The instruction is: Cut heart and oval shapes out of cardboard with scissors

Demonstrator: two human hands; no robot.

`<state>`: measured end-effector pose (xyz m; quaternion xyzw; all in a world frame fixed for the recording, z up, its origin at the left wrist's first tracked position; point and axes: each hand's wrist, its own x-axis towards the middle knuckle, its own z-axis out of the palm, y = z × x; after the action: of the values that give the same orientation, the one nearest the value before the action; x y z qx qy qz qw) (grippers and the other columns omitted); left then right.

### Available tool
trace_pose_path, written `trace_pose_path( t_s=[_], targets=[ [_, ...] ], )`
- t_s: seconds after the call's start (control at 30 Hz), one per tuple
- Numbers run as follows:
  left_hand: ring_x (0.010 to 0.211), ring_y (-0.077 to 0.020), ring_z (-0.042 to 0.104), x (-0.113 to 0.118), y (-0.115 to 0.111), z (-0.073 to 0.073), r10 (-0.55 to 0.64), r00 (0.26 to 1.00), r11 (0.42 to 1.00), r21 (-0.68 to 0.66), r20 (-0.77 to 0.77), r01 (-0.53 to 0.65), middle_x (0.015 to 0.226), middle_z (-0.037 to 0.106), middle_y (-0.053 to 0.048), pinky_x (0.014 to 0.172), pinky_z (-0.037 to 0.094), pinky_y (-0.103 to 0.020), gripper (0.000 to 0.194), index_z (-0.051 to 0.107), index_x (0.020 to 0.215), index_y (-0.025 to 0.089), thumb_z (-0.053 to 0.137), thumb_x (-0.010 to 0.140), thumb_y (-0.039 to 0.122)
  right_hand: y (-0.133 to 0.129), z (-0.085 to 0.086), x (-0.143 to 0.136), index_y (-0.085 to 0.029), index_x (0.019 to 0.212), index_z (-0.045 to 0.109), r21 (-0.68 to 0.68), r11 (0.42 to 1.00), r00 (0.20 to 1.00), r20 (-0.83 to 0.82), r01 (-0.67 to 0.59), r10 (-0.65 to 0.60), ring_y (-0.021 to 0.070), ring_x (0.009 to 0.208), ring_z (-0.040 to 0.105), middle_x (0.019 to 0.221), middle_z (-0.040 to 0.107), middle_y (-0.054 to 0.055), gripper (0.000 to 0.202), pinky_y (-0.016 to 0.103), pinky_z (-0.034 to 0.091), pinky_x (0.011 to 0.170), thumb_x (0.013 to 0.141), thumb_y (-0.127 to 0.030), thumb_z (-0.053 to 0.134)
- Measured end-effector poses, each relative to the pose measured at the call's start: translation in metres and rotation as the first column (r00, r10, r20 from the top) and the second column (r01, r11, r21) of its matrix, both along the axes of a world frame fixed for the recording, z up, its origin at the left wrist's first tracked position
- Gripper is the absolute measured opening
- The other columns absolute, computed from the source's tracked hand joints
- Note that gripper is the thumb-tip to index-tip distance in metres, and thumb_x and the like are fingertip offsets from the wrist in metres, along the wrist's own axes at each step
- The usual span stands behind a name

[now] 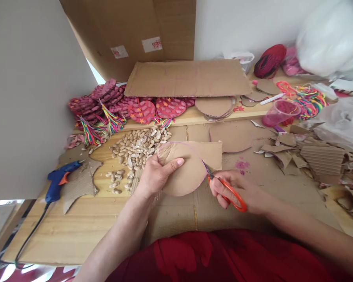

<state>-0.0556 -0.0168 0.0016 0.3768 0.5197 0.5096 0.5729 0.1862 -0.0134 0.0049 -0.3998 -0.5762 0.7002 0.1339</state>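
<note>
Gripping a piece of cardboard [188, 168] from its left edge, the left hand [155, 174] is closed on it, thumb laid across the top face and the other fingers tucked beneath, out of sight. The piece is rounded along a pink drawn line on its lower and right sides, still square at its upper right corner; it is raised a little over the table [85, 219], though how far cannot be told. Just right of it, the right hand [238, 192] is curled through the orange handles of the scissors [223, 188], fingers closed around them; the short blades meet the cardboard's right edge, and whether they are parted or shut is too small to make out. A red garment [223, 254] fills the near edge, cut off by the frame. Left of the left hand lies a blue glue gun [59, 180] on a jagged cardboard scrap, its cord running off the near left. Just beyond the left hand sits a heap of peanut shells [138, 147]. Right of the right hand, cardboard offcuts [312, 160] pile up, partly cut off. Farther back, pink decorated discs [153, 109] with coloured tassels line a shelf, half hidden under a flat cardboard sheet [188, 78]. Beyond the right hand stand a pink plastic cup [279, 113], a tangle of coloured threads, and red yarn [270, 60]; a white blurred mass at the far right cannot be identified.
</note>
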Motion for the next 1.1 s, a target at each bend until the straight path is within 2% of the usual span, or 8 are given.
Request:
trace_pose_path(
  t_s=[0.17, 0.37, 0.47, 0.57, 0.73, 0.83, 0.97, 1.1],
  targets=[
    [0.104, -0.0278, 0.073, -0.001, 0.000, 0.002, -0.006, 1.000, 1.000, -0.005, -0.022, 0.006, 0.116, 0.076, -0.011, 0.090, 0.058, -0.036, 0.056, 0.071, 0.119, 0.016, 0.088, 0.069, 0.037, 0.002, 0.011, -0.001, -0.020, 0.077, 0.054, -0.015, 1.000, 1.000, 0.008, -0.010, 0.010, 0.0115, 0.051, 0.043, 0.056, 0.056, -0.002, 0.053, 0.026, 0.033, 0.053, 0.089, -0.072, 0.052],
    [0.106, -0.0286, 0.072, -0.007, 0.004, 0.004, 0.167, 0.985, 0.982, 0.091, -0.038, -0.163, 0.114, 0.077, -0.011, 0.091, 0.058, -0.035, 0.056, 0.072, 0.118, 0.015, 0.088, 0.068, 0.038, 0.005, 0.010, 0.007, -0.021, 0.067, 0.046, 0.018, 0.998, 0.995, 0.078, -0.065, 0.063, 0.0110, 0.051, 0.041, 0.056, 0.053, -0.003, 0.049, 0.026, 0.031, 0.051, 0.090, -0.063, 0.059],
    [0.106, -0.0311, 0.073, -0.009, 0.005, 0.006, 0.188, 0.982, 0.981, 0.053, 0.014, -0.189, 0.115, 0.076, -0.012, 0.092, 0.059, -0.039, 0.057, 0.072, 0.115, 0.016, 0.089, 0.066, 0.039, 0.005, 0.005, 0.006, -0.021, 0.066, 0.048, 0.141, 0.987, 0.991, 0.096, 0.082, -0.096, 0.0105, 0.053, 0.039, 0.058, 0.049, -0.004, 0.048, 0.026, 0.030, 0.051, 0.085, -0.061, 0.066],
    [0.105, -0.0325, 0.073, -0.009, 0.005, 0.007, 0.182, 0.979, 0.983, -0.008, 0.086, -0.182, 0.116, 0.076, -0.013, 0.091, 0.060, -0.041, 0.058, 0.072, 0.117, 0.017, 0.089, 0.066, 0.040, 0.006, 0.000, 0.002, -0.021, 0.068, 0.050, 0.316, 0.926, 0.956, 0.140, 0.205, -0.259, 0.0106, 0.056, 0.038, 0.061, 0.043, -0.006, 0.041, 0.026, 0.029, 0.052, 0.079, -0.052, 0.075],
    [0.105, -0.0301, 0.073, -0.008, 0.005, 0.006, 0.275, 0.954, 0.960, 0.025, 0.118, -0.280, 0.117, 0.076, -0.010, 0.092, 0.060, -0.038, 0.057, 0.071, 0.119, 0.018, 0.088, 0.068, 0.039, 0.015, -0.001, 0.002, -0.022, 0.075, 0.055, 0.336, 0.869, 0.915, 0.051, 0.363, -0.401, 0.0122, 0.057, 0.043, 0.064, 0.049, -0.004, 0.032, 0.027, 0.037, 0.054, 0.082, -0.047, 0.074],
    [0.099, -0.0317, 0.075, 0.000, 0.001, 0.004, 0.150, 0.981, 0.988, -0.051, 0.123, -0.144, 0.111, 0.078, -0.012, 0.087, 0.061, -0.040, 0.057, 0.074, 0.113, 0.015, 0.090, 0.064, 0.039, 0.022, -0.001, 0.006, -0.024, 0.090, 0.065, 0.222, 0.835, 0.864, -0.108, 0.503, -0.492, 0.0145, 0.064, 0.052, 0.075, 0.060, -0.001, 0.028, 0.029, 0.044, 0.059, 0.079, -0.046, 0.077],
    [0.092, -0.0302, 0.076, 0.014, -0.005, -0.001, -0.015, 0.990, 0.985, -0.166, 0.142, 0.039, 0.104, 0.079, -0.013, 0.083, 0.061, -0.040, 0.051, 0.076, 0.105, 0.014, 0.091, 0.063, 0.038, 0.023, -0.003, 0.006, -0.023, 0.087, 0.067, 0.057, 0.907, 0.892, -0.217, 0.417, -0.396, 0.0154, 0.068, 0.058, 0.078, 0.065, 0.000, 0.025, 0.030, 0.050, 0.065, 0.074, -0.038, 0.082],
    [0.090, -0.0273, 0.076, 0.018, -0.007, -0.003, -0.053, 0.980, 0.981, -0.174, 0.193, 0.087, 0.100, 0.080, -0.010, 0.085, 0.060, -0.039, 0.044, 0.076, 0.104, 0.016, 0.090, 0.065, 0.034, 0.017, -0.001, 0.002, -0.025, 0.104, 0.069, 0.039, 0.930, 0.902, -0.261, 0.365, -0.343, 0.0246, 0.099, 0.068, 0.101, 0.074, 0.005, 0.030, 0.041, 0.054, 0.092, 0.077, -0.036, 0.079]
  ],
)
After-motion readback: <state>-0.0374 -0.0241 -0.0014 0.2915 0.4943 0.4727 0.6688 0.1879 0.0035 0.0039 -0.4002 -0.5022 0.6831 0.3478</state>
